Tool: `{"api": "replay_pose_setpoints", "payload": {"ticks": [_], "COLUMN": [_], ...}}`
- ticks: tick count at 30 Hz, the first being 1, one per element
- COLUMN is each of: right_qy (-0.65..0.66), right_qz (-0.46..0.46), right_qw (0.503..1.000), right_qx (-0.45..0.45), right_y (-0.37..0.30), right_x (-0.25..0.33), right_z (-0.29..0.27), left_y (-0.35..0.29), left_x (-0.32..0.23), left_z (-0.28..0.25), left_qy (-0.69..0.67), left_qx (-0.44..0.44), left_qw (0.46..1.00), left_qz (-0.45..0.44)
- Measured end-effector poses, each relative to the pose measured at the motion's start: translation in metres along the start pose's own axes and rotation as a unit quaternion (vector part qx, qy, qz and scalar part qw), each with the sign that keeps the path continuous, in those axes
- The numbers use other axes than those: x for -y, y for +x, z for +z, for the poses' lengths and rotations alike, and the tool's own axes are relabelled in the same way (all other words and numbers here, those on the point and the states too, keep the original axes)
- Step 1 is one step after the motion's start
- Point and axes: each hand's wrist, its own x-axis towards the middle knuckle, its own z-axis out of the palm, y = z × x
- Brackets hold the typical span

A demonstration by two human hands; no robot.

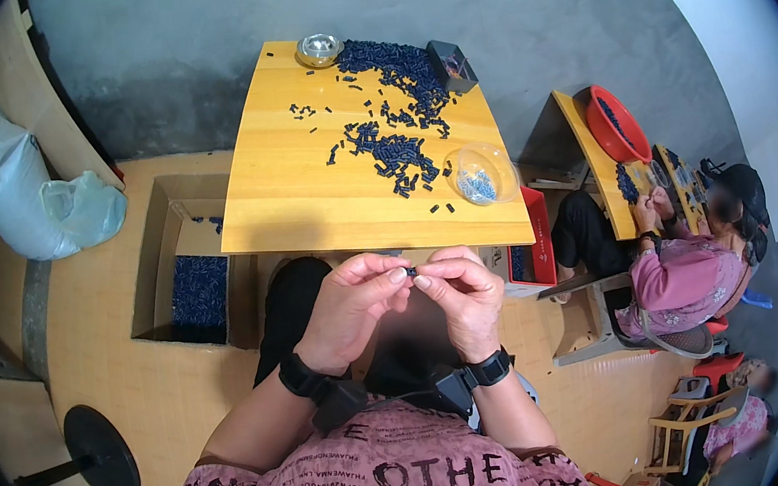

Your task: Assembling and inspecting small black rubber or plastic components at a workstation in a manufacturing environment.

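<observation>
Just in front of the table's near edge, my two hands meet over one small dark plastic piece (411, 271). My left hand (358, 307) pinches it from the left between thumb and forefinger. From the right, my right hand (462, 297) grips it with thumb and fingertips. The piece is mostly covered by the fingers, so its exact shape cannot be made out. On the yellow wooden table (274, 179) lie loose heaps of small dark blue-black plastic pieces (402, 152). A clear round bowl (502, 174) of tiny light-coloured parts stands at the near right corner.
A metal bowl (319, 49) and a black box (452, 67) stand at the table's far side. On the floor are a cardboard box (151, 301) of dark pieces, a red crate (539, 234) and white sacks (11, 183). A co-worker (680, 280) sits at right.
</observation>
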Motion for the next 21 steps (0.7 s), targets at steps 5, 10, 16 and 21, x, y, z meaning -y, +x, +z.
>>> {"api": "replay_pose_setpoints", "payload": {"ticks": [5,10,16,21], "right_qy": [-0.036,0.084,0.041,0.047], "right_qz": [0.003,0.128,0.109,0.112], "right_qw": [0.999,0.987,0.991,0.990], "right_qx": [0.038,0.054,0.065,0.071], "right_y": [0.004,0.006,0.004,0.006], "right_x": [0.004,0.002,-0.005,0.000], "right_z": [-0.005,-0.005,-0.012,-0.008], "left_y": [0.000,0.000,-0.001,-0.001], "left_x": [0.000,-0.003,-0.004,-0.001], "left_z": [-0.007,-0.009,-0.009,-0.009], "left_qy": [0.013,0.011,0.022,0.024], "left_qx": [0.017,0.019,0.003,-0.020], "left_qw": [1.000,1.000,1.000,0.999], "left_qz": [0.003,0.001,-0.010,-0.012]}}
